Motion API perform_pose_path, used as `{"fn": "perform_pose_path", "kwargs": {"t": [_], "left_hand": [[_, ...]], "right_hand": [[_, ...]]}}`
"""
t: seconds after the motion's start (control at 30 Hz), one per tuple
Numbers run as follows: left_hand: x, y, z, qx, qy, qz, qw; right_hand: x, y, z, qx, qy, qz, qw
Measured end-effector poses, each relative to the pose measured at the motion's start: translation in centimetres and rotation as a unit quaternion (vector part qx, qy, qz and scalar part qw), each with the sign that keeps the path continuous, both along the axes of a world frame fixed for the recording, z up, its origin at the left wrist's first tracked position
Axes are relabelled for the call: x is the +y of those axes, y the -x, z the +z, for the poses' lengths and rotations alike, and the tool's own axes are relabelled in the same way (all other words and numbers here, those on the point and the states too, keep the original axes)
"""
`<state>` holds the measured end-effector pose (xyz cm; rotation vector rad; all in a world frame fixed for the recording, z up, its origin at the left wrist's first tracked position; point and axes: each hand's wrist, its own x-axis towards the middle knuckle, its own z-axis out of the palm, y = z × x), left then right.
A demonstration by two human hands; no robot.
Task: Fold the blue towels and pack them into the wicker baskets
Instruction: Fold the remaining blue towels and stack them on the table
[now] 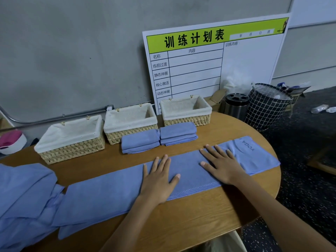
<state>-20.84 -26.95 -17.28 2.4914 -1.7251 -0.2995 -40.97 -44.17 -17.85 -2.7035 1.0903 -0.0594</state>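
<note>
both hands lie flat, fingers straight and spread, grasping nothing: the left hand [160, 176] presses the middle of a long blue towel [112, 193] folded into a narrow strip, and the right hand [221, 165] presses the same strip further toward its right end. the strip runs diagonally across the wooden table [190, 220], its right end bearing printed lettering of which only "yoga" reads clearly; the rest is cut by a fold. the strip's left end overlaps a heap of unfolded blue cloth [23, 197] that runs off the left and lower edges of the view, so the number of towels in it cannot be told. two folded towel stacks sit behind the strip, on the table and outside the baskets: the left stack [140, 141] just in front of the middle basket [130, 122], the right stack [178, 133] just in front of the right basket [186, 110]. the left basket [71, 138] stands apart to the left. all three are wicker with pale cloth liners; their visible interiors show only liner, though the near inner walls are hidden. a white training chart [214, 57] leans on the wall, its lower rows hidden behind the baskets. right of it stand a metal canister [236, 104] and a black grid-pattern bin [265, 106]; the bin's contents are unclear.
</note>
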Motion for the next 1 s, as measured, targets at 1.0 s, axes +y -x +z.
{"fn": "perform_pose_path", "kwargs": {"t": [1.0], "left_hand": [[-6.1,6.4,1.1,0.011,0.012,-0.052,0.999]], "right_hand": [[-4.0,5.9,0.0,-0.012,-0.002,-0.055,0.998]]}}
